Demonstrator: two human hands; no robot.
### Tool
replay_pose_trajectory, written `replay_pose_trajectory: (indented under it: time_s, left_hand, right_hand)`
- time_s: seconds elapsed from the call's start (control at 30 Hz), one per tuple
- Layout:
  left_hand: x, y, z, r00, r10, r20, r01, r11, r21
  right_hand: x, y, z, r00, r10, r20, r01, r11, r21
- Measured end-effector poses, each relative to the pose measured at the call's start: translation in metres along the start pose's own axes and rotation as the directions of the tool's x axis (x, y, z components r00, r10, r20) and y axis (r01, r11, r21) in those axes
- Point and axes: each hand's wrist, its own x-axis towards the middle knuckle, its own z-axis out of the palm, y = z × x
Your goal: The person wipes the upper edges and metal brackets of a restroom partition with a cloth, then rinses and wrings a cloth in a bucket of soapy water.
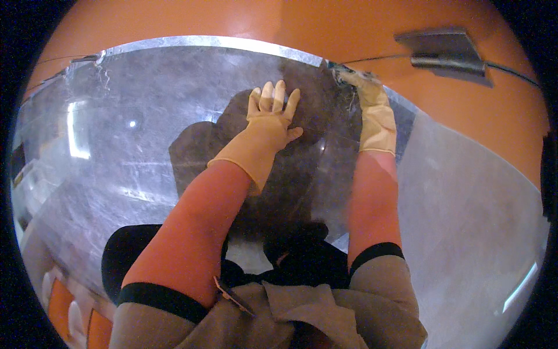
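My left hand (272,111), in a pale yellow rubber glove, is palm down over a glossy grey surface (144,144) that looks like a floor. Its fingers are apart and it holds nothing; whether the palm touches the surface cannot be told. My right hand (370,89), gloved alike, reaches the far edge of that surface, where it meets an orange wall (244,19). At its fingertips is a ragged, dark patch with loose strands (342,76), beside the end of a silvery edge strip (226,42). The right fingers are blurred, so their grip is unclear.
A thin dark cable (377,57) runs along the wall into a dark angular fitting (449,56) at right. Frayed strands (102,74) hang near another break in the strip at left. Orange and white shapes (61,301) show at lower left.
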Motion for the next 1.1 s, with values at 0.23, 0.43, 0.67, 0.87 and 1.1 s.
replay_pose_trajectory:
  time_s: [0.23, 0.43, 0.67, 0.87, 1.1]
  left_hand:
    - [0.005, 0.002, 0.001, 0.999, 0.015, -0.033, -0.015, 1.000, -0.018]
    - [-0.006, -0.012, 0.007, 0.999, 0.001, -0.033, -0.001, 1.000, -0.002]
    - [-0.001, 0.002, -0.004, 1.000, 0.005, -0.007, -0.006, 0.999, -0.048]
    - [-0.008, -0.006, -0.016, 1.000, 0.002, 0.007, -0.001, 0.999, -0.049]
    - [-0.001, 0.003, -0.009, 1.000, 0.010, 0.005, -0.009, 0.999, -0.038]
  right_hand:
    - [0.019, 0.013, 0.054, 0.747, -0.149, -0.648, 0.272, 0.958, 0.094]
    - [0.019, -0.003, 0.080, 0.698, -0.011, -0.716, 0.101, 0.991, 0.084]
    - [-0.004, 0.024, 0.060, 0.796, -0.240, -0.556, 0.179, 0.970, -0.163]
    - [-0.100, 0.007, 0.101, 0.674, -0.684, -0.278, 0.312, 0.605, -0.733]
    - [-0.080, -0.020, 0.078, 0.708, -0.549, -0.443, 0.178, 0.746, -0.642]
